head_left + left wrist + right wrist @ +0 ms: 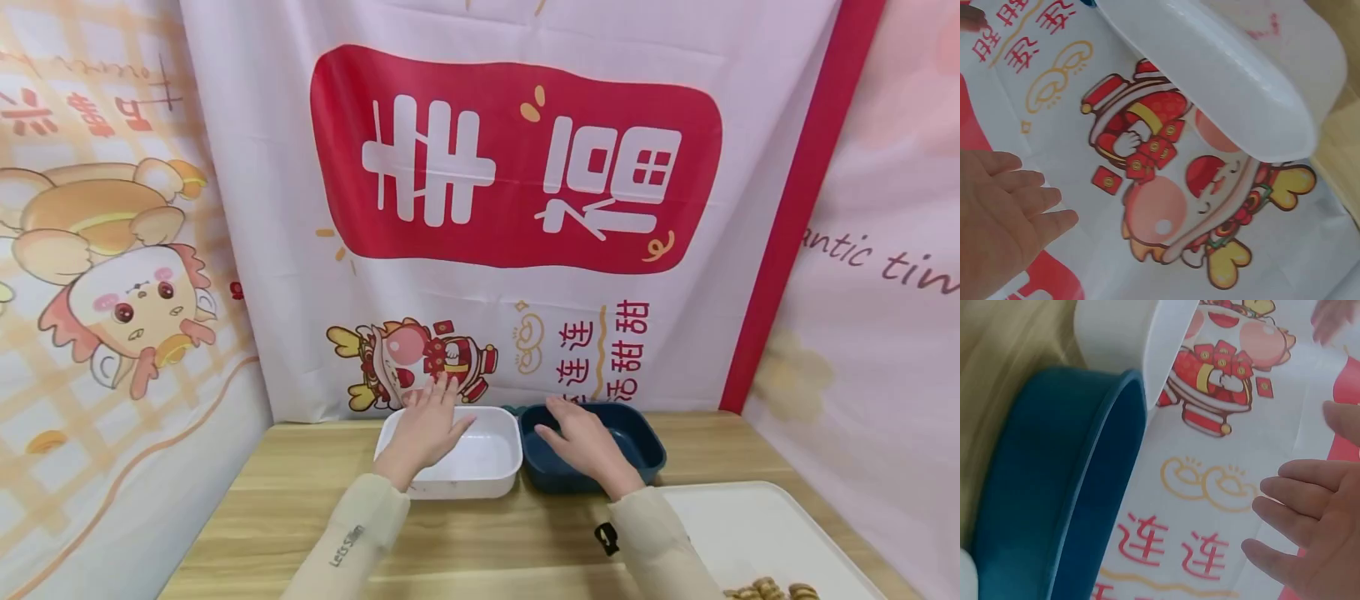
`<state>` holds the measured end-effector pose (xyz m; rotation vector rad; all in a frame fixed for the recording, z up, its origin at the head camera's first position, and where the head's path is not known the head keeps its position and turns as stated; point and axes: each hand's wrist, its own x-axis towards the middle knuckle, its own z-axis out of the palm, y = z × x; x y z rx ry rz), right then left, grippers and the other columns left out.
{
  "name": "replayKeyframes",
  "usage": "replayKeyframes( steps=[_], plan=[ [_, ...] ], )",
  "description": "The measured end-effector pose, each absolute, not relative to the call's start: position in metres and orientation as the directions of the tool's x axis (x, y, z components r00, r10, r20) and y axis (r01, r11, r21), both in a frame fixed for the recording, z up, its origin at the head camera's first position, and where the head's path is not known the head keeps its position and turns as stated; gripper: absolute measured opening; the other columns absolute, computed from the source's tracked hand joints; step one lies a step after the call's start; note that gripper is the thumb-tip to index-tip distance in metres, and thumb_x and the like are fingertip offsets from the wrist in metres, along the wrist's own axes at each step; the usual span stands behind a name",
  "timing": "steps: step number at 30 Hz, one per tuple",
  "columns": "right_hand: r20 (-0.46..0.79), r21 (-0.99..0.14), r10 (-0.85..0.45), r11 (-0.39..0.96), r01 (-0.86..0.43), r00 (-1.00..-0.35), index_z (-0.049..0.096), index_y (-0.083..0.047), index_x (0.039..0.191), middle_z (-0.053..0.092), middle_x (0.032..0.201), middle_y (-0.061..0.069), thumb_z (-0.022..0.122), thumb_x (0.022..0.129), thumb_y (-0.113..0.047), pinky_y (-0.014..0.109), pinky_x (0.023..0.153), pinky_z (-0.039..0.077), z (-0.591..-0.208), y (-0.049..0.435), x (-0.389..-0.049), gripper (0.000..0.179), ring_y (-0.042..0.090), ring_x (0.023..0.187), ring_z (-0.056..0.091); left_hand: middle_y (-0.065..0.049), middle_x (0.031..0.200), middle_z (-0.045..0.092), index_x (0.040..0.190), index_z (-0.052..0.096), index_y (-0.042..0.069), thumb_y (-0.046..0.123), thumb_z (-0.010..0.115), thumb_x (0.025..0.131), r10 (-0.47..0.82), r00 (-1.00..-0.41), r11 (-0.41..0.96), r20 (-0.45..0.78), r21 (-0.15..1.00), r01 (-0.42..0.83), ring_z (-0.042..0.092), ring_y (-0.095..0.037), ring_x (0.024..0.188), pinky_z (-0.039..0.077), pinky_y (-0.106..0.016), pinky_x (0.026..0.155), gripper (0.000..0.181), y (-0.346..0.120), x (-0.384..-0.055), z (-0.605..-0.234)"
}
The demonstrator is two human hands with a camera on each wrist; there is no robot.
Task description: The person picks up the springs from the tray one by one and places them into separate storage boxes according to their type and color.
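Note:
A white rectangular basin point(483, 450) and a dark blue basin point(637, 442) stand side by side at the back of the table. My left hand point(426, 429), fingers straight and spread, hovers over the white basin's left part. Over the blue basin hangs my right hand point(583, 437), its fingers extended too. Neither hand holds anything. In the left wrist view the left hand point(1010, 225) shows apart from the white basin's rim point(1210, 75). The right wrist view has the right hand point(1316, 519) away from the blue basin point(1041, 475).
A white tray point(757, 517) with several brown, round-ended pieces point(768, 588) lies at the right front of the wooden table point(300, 492). A small black item point(606, 538) sits by the right sleeve. A printed cloth point(517, 292) hangs directly behind the basins.

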<state>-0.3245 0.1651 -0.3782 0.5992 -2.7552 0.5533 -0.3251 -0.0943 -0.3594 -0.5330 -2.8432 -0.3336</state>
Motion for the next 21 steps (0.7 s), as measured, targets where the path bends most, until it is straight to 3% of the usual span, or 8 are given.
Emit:
replayKeyframes(
  steps=[6, 10, 21],
  plan=[
    [0.37, -0.287, -0.323, 0.852, -0.438, -0.871, 0.052, 0.003, 0.134, 0.051, 0.137, 0.018, 0.062, 0.093, -0.029, 0.05, 0.1, 0.041, -0.382, 0.192, -0.31, 0.052, 0.034, 0.124, 0.049, -0.027, 0.151, 0.024, 0.145, 0.028, -0.01, 0.037, 0.041, 0.101, 0.307, -0.894, 0.91, 0.326, 0.174, 0.376, 0.02, -0.041, 0.14, 0.017, -0.053, 0.114, 0.065, -0.124, -0.329, -0.379],
    [0.356, -0.299, -0.293, 0.864, -0.405, -0.888, 0.055, 0.002, 0.132, 0.054, 0.135, 0.018, 0.062, 0.093, -0.027, 0.051, 0.097, 0.044, -0.387, 0.208, -0.298, 0.049, 0.035, 0.121, 0.052, -0.031, 0.149, 0.024, 0.142, 0.028, -0.014, 0.027, 0.044, 0.101, 0.275, -0.896, 0.9, 0.349, 0.234, 0.367, 0.019, -0.044, 0.139, 0.018, -0.057, 0.112, 0.06, -0.147, -0.332, -0.398],
    [0.285, -0.31, -0.233, 0.896, -0.319, -0.93, 0.068, 0.0, 0.112, 0.068, 0.109, 0.014, 0.065, 0.09, -0.019, 0.049, 0.082, 0.052, -0.409, 0.242, -0.271, 0.03, 0.033, 0.101, 0.063, -0.037, 0.145, 0.026, 0.137, 0.03, -0.021, 0.021, 0.041, 0.101, 0.202, -0.915, 0.919, 0.349, 0.255, 0.3, 0.022, -0.048, 0.136, 0.02, -0.055, 0.112, 0.056, -0.2, -0.341, -0.448]
  ],
)
